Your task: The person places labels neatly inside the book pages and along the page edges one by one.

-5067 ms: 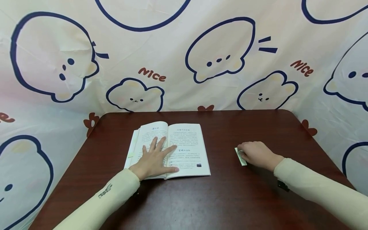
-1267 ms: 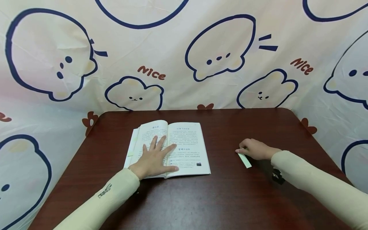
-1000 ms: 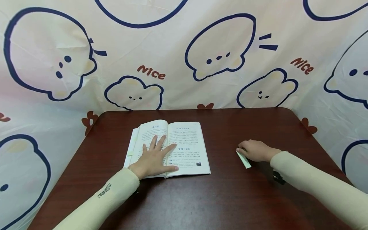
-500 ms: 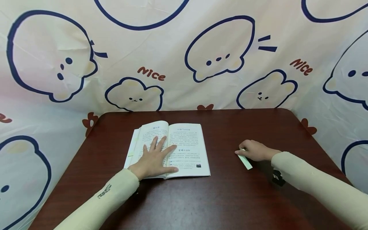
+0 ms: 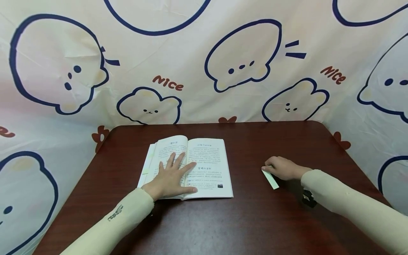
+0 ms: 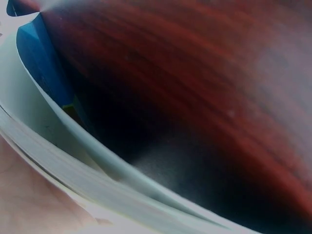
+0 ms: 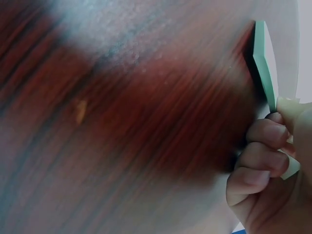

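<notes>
An open book (image 5: 208,152) with printed pages lies on the left half of the table. My left hand (image 5: 169,181) rests flat across it, fingers and thumb spread over both pages. In the left wrist view, part of that hand (image 6: 34,195) shows beside the book's curved page edges (image 6: 73,168). Over to the right, my right hand (image 5: 284,168) pinches a narrow pale green sticky-note pad (image 5: 270,180) at its far end. The right wrist view shows several curled fingers (image 7: 263,158) below the pad (image 7: 264,63); a pale corner peeks out between hand and fingers.
The dark brown table (image 5: 204,230) has rounded far corners. A cartoon-printed curtain (image 5: 197,56) hangs behind it and along both sides. Under the book's edge in the left wrist view is a blue surface (image 6: 44,63). A dark wrist device (image 5: 308,198) hangs below the right sleeve.
Since the earliest frame, my right hand has turned and shifted slightly, and more of the green pad shows below it. The left hand stays on the book. The last second shows only slight movement.
</notes>
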